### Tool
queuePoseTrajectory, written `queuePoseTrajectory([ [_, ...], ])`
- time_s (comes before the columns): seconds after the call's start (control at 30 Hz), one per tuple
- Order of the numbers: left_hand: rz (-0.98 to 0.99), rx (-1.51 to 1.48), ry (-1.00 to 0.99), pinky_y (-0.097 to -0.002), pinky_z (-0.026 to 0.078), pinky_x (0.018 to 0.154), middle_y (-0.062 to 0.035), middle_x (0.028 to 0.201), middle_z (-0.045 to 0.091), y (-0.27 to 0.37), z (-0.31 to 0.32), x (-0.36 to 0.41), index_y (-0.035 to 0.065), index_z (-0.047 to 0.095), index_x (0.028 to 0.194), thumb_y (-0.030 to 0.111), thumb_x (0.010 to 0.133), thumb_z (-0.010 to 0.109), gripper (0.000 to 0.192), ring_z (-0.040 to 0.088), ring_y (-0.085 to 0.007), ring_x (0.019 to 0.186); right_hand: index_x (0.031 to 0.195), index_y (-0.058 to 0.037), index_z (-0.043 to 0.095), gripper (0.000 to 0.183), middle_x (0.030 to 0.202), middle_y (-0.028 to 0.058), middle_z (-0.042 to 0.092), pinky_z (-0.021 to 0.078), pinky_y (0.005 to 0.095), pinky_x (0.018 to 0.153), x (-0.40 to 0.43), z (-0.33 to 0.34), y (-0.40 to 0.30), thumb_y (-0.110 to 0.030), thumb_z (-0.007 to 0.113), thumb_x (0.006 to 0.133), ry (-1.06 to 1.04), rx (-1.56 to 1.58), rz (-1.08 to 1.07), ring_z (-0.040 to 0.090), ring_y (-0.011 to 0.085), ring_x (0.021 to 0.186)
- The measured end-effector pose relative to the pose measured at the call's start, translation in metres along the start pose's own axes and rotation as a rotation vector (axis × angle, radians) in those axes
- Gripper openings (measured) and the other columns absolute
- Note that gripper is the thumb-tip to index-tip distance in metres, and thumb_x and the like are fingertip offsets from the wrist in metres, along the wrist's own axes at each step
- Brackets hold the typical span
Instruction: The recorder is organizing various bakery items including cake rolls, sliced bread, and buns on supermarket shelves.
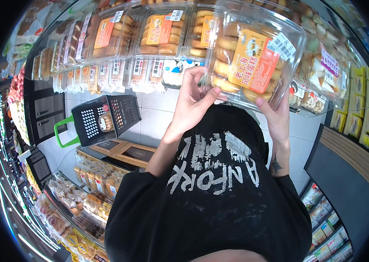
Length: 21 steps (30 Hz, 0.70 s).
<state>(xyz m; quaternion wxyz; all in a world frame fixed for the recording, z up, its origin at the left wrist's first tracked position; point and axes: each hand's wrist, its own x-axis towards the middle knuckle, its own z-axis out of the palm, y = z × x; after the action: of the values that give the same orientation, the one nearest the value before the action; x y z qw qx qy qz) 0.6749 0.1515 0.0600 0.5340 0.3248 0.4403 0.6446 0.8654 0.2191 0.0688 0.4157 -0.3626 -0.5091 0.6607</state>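
Observation:
A clear plastic clamshell box of small round cakes (pixel 253 62), with an orange printed label and a white barcode sticker, is held up in front of the shelf. My left hand (pixel 192 98) grips its lower left corner, thumb on the front. At the lower right edge, my right hand (pixel 274 113) grips it too, the fingers partly hidden behind the box. Similar boxes of cakes (pixel 160 31) stand in a row on the shelf just left of the held one.
A black shopping basket (pixel 94 121) with a green handle stands on the tiled floor at left, a packed item inside. Wrapped baked goods (pixel 96 177) fill a display at lower left. Yellow packages (pixel 354 121) line shelves at right, beside a grey counter side (pixel 344 163).

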Motion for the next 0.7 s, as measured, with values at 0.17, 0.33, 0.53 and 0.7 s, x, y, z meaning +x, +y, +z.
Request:
queuePoseTrajectory([
  [0.17,0.006,-0.049,-0.045,-0.0305,0.053,0.078,-0.0131,0.122,0.040,-0.019,-0.005,-0.001,0.0042,0.030,0.110,-0.008,0.085,0.053,0.036,0.059,-0.0220,0.098,0.142,0.0008,0.012,0.082,0.142,0.0133,0.026,0.0253,0.0363,0.107,0.003,-0.016,-0.003,0.001,0.064,0.078,-0.134,-0.071,-0.047,0.030,0.0208,0.130],
  [0.33,-0.101,0.028,0.036,-0.0302,0.054,0.075,-0.0121,0.113,0.046,-0.011,0.013,0.005,0.0018,0.032,0.114,-0.001,0.087,0.055,0.036,0.062,-0.0192,0.088,0.142,0.0000,0.016,0.072,0.142,0.0120,0.028,0.0264,0.0334,0.106,0.001,-0.030,0.001,-0.006,0.059,0.085,-0.044,-0.159,0.016,0.030,0.0194,0.129],
  [0.53,-0.288,-0.005,0.017,-0.0283,0.053,0.074,-0.0088,0.100,0.055,-0.011,0.024,0.035,0.0001,0.036,0.118,0.007,0.090,0.052,0.033,0.064,-0.0191,0.077,0.142,-0.0028,0.020,0.061,0.140,0.0106,0.032,0.0345,0.0293,0.097,0.000,-0.044,0.009,-0.020,0.051,0.092,0.116,-0.171,0.179,0.039,0.0153,0.119],
  [0.7,-0.282,-0.033,-0.001,-0.0299,0.052,0.079,-0.0140,0.108,0.054,-0.021,0.037,0.051,-0.0021,0.037,0.118,0.005,0.090,0.049,0.031,0.065,-0.0213,0.084,0.139,-0.0048,0.030,0.056,0.127,0.0081,0.045,0.0420,0.0254,0.086,0.009,-0.064,0.017,-0.023,0.053,0.092,0.188,-0.065,0.319,0.050,0.0119,0.104],
])
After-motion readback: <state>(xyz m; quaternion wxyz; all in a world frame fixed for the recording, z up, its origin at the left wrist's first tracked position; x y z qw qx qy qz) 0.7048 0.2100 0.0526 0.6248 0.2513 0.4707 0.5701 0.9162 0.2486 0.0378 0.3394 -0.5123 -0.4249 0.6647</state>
